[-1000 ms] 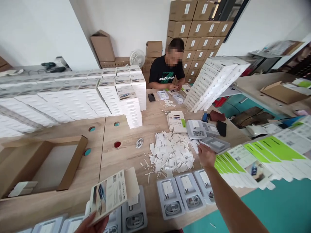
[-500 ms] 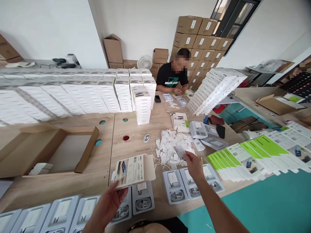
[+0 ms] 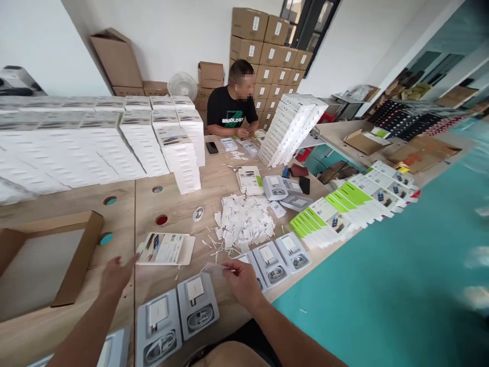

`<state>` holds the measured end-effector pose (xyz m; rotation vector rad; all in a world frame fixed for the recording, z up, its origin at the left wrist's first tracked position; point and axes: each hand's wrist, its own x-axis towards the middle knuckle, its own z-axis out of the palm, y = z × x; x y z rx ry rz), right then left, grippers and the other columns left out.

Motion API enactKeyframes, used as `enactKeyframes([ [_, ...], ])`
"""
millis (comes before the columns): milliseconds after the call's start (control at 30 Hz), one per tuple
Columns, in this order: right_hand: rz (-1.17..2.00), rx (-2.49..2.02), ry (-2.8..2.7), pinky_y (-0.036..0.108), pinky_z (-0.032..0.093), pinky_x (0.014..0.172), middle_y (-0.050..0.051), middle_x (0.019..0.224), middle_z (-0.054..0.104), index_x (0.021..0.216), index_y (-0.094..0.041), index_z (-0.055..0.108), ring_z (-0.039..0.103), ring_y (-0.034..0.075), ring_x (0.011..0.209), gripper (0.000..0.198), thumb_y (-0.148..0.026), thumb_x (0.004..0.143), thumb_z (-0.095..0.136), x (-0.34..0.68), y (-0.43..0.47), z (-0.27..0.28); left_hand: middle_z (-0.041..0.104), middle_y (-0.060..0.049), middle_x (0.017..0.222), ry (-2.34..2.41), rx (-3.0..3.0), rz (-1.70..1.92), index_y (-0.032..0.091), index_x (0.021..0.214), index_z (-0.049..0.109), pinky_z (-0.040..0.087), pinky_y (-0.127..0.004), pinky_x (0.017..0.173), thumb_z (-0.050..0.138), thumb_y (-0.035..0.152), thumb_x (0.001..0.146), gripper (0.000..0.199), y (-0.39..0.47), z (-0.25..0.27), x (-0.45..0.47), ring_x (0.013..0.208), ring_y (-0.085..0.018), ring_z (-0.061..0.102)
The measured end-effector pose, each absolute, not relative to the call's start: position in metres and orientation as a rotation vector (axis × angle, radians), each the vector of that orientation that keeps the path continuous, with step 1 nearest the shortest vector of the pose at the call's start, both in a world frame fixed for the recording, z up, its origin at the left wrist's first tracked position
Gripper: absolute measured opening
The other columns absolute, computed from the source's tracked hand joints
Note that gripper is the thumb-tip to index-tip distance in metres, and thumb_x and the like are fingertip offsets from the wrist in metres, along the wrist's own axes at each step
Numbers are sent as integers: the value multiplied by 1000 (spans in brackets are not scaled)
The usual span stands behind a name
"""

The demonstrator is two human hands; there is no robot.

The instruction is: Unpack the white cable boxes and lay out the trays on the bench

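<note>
My left hand (image 3: pixel 114 274) hovers with fingers apart just left of a flat printed box sleeve (image 3: pixel 165 249) lying on the wooden table (image 3: pixel 229 183); it holds nothing. My right hand (image 3: pixel 241 281) pinches a small white paper slip (image 3: pixel 212 268) above the table's front edge. Grey plastic trays with a charger and coiled cable lie near both hands: two (image 3: pixel 178 313) between them, others (image 3: pixel 280 257) to the right. A heap of white paper slips (image 3: pixel 244 221) sits behind my right hand.
Stacks of white boxes (image 3: pixel 114 142) fill the left and back of the table. An open cardboard box (image 3: pixel 46 260) lies at left. Green-edged flat sleeves (image 3: pixel 344 204) fan out at right. A person in a black shirt (image 3: pixel 231 109) works at the far end, by brown cartons (image 3: pixel 267 51).
My left hand has set the printed sleeve down on the table and let go. My right hand came back from the slip heap with a slip toward the front edge. The view swung right.
</note>
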<state>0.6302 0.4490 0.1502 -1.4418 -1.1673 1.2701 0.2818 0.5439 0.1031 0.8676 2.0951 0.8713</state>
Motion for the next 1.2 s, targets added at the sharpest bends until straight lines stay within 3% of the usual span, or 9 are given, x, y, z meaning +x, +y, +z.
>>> enactKeyframes([
  [100, 893, -1433, -1467, 34, 46, 82, 4, 96, 69, 98, -24, 74, 60, 21, 91, 21, -24, 87, 57, 624, 441, 167, 63, -16, 116, 2036, 1070, 773, 14, 111, 62, 39, -51, 101, 63, 52, 77, 51, 510, 126, 322, 117, -39, 53],
  [200, 643, -1404, -1808, 40, 42, 89, 4, 105, 68, 107, -28, 70, 56, 23, 98, 25, -23, 89, 54, 608, 437, 178, 66, -13, 119, 1249, 758, 757, 18, 101, 69, 49, -44, 94, 63, 55, 76, 45, 462, 144, 388, 119, -35, 54],
  [267, 619, -1364, -2008, 41, 40, 92, 3, 107, 68, 104, -28, 69, 55, 23, 99, 21, -24, 89, 55, 596, 433, 178, 69, -12, 112, 1095, 500, 832, 17, 95, 70, 53, -39, 87, 71, 47, 73, 37, 437, 148, 424, 113, -32, 59],
  [400, 823, -1233, -2003, 38, 37, 102, 1, 112, 67, 100, -26, 68, 56, 20, 105, 15, -30, 87, 63, 585, 426, 165, 73, -6, 97, 1221, 310, 979, 17, 92, 69, 56, -26, 71, 82, 30, 63, 34, 424, 148, 442, 98, -23, 66],
  [533, 1133, -1382, -1571, 33, 49, 88, 6, 112, 64, 117, -21, 63, 60, 20, 99, 43, -29, 76, 72, 593, 429, 153, 74, -9, 91, 1196, 462, 726, 14, 99, 69, 56, -31, 62, 76, 37, 71, 36, 423, 162, 426, 85, -25, 68],
  [667, 1501, -1347, -1530, 30, 52, 66, 3, 78, 68, 85, -18, 72, 62, 20, 73, 23, -39, 77, 64, 602, 422, 158, 73, -10, 87, 1151, 589, 683, 11, 99, 70, 55, -30, 64, 66, 34, 77, 32, 395, 180, 434, 78, -22, 68],
  [800, 1580, -1450, -1588, 29, 53, 63, 3, 67, 70, 76, -19, 72, 64, 22, 66, 33, -51, 75, 64, 618, 418, 136, 72, -9, 82, 1086, 620, 576, 12, 98, 71, 53, -29, 62, 57, 31, 78, 31, 375, 155, 447, 67, -18, 66],
  [1000, 1964, -1445, -1550, 36, 58, 81, 8, 94, 76, 94, -21, 76, 70, 31, 87, 44, -56, 69, 71, 631, 388, 109, 71, -5, 90, 1264, 852, 519, 17, 103, 71, 52, -27, 65, 47, 33, 86, 34, 330, 127, 441, 72, -17, 64],
  [1200, 2057, -1559, -1569, 38, 59, 85, 7, 98, 76, 97, -23, 76, 71, 33, 92, 46, -57, 66, 71, 618, 381, 95, 73, -8, 96, 1324, 765, 625, 16, 102, 72, 55, -34, 77, 47, 35, 87, 35, 307, 118, 431, 82, -21, 66],
])
